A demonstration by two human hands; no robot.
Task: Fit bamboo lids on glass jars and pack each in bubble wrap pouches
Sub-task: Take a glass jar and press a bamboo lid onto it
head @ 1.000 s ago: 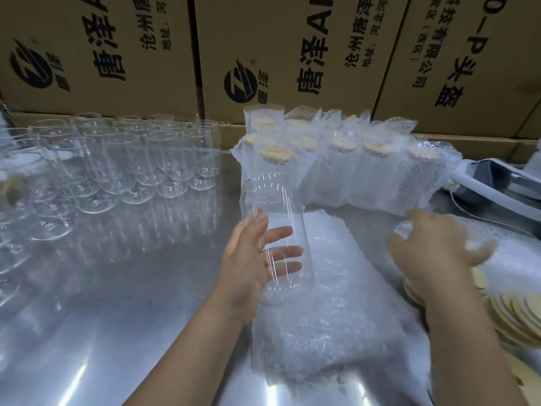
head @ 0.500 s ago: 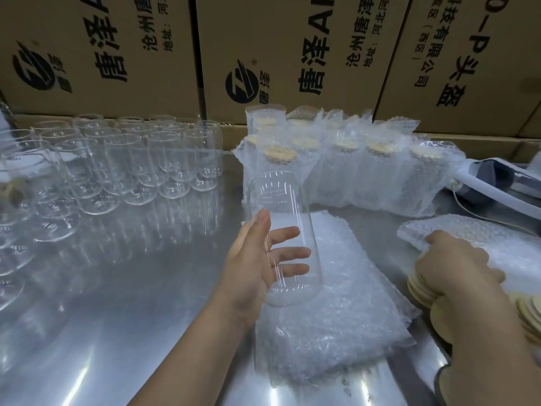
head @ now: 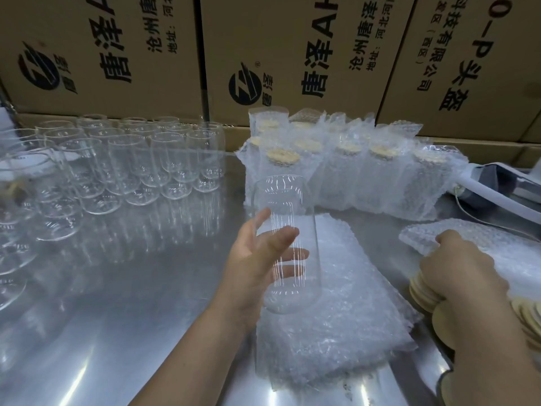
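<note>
My left hand [head: 257, 265] holds a clear glass jar [head: 288, 218] upright above a flat stack of bubble wrap pouches [head: 345, 326], fingers curled round its back, mouth up and without a lid. At the right, my right hand [head: 462, 271] curls over a stack of round bamboo lids [head: 421, 294] and grips them. More lids [head: 527, 315] lie fanned out beside that stack. Several packed jars [head: 351, 171] with bamboo lids stand in pouches behind the held jar.
Many empty glass jars [head: 123, 165] stand in rows at the left on the steel table [head: 117, 317]. Cardboard boxes [head: 292, 54] wall the back. A white device with a cord [head: 497, 186] and another pouch pile [head: 483, 241] lie at the right.
My right hand dropped from hovering with spread fingers onto the lid stack and closed on it. The left hand kept the jar nearly still.
</note>
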